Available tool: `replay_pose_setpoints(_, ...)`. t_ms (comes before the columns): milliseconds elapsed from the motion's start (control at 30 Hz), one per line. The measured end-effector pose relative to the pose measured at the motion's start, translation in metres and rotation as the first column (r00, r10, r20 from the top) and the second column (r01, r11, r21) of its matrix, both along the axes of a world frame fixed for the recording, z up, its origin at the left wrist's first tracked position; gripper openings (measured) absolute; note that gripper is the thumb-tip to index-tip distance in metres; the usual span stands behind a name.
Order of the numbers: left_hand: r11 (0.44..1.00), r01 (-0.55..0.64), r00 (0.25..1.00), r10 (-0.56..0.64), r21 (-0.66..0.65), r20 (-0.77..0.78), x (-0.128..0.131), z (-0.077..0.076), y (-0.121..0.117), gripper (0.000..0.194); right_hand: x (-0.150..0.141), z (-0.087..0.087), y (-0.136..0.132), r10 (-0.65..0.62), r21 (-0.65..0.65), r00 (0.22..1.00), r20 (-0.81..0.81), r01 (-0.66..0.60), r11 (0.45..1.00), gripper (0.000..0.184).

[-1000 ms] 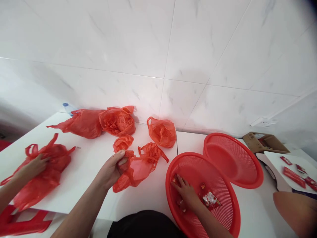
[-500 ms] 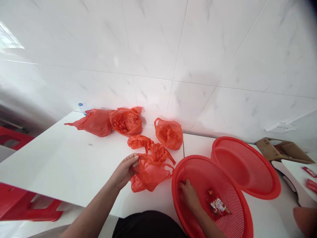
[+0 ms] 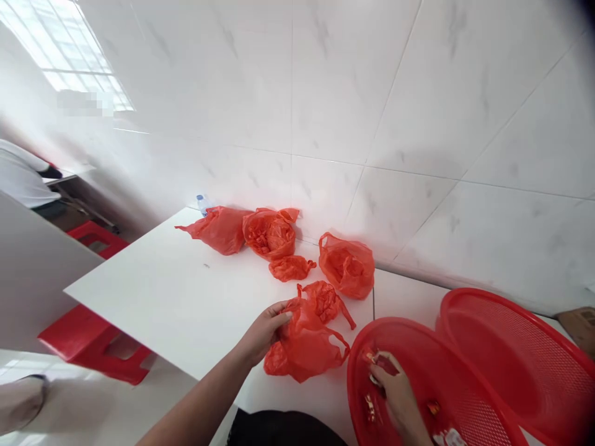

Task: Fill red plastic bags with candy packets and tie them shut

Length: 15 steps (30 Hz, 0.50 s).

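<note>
We have the left hand (image 3: pixel 264 332) closed on the top of a red plastic bag (image 3: pixel 304 354), fingers and thumb together. The bag lies at 3 o'clock from the grip, long axis roughly level, and the left hand is the nearer one. The right hand (image 3: pixel 396 390) is down in a red plastic basket (image 3: pixel 357 371) — fingers curled over a small wrapped packet (image 3: pixel 377 359) at its 11 o'clock, can't tell if clamped. A second red basket (image 3: pixel 478 297) sits at 1 o'clock.
</note>
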State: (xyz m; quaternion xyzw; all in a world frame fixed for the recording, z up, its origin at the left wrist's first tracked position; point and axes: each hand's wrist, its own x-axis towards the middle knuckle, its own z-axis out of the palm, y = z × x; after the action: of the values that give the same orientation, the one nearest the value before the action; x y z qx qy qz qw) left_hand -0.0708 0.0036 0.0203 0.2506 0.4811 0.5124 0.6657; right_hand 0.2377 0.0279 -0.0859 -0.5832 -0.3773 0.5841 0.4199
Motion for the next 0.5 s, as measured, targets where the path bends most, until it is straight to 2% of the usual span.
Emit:
replay_pose_setpoints(100,1.000,0.008,1.000,-0.008,0.000,0.025,0.008,0.001,0.000,0.036,-0.039,0.038,-0.005,0.196,-0.037,0.934,-0.299,-0.217,0.976,0.024)
replay_pose_setpoints(200,0.998,0.058,0.995,-0.061,0.034,0.077,0.018,0.003,-0.002,0.018,-0.081,0.056,-0.004,0.265,-0.121,0.871,-0.414,-0.341,0.932,0.031)
replay_pose_setpoints(300,0.991,0.125,0.981,-0.131,0.047,0.142,0.027,0.007,-0.003,0.017,-0.111,0.057,-0.002,0.298,-0.154,0.876,-0.380,-0.377,0.913,0.044)
replay_pose_setpoints(367,0.989,0.143,0.972,-0.149,0.047,0.183,0.029,0.011,-0.004,0.019,-0.117,0.055,-0.001,0.336,-0.110,0.890,-0.309,-0.385,0.917,0.054)
replay_pose_setpoints(433,0.989,0.138,0.969,-0.146,0.052,0.197,0.029,0.015,-0.004,0.019,-0.110,0.053,0.002,0.383,-0.023,0.905,-0.184,-0.394,0.919,0.052)
replay_pose_setpoints(500,0.989,0.131,0.971,-0.141,0.062,0.194,0.027,0.016,-0.002,0.020,-0.087,0.049,0.007,0.374,0.071,0.927,-0.008,-0.373,0.925,0.040)
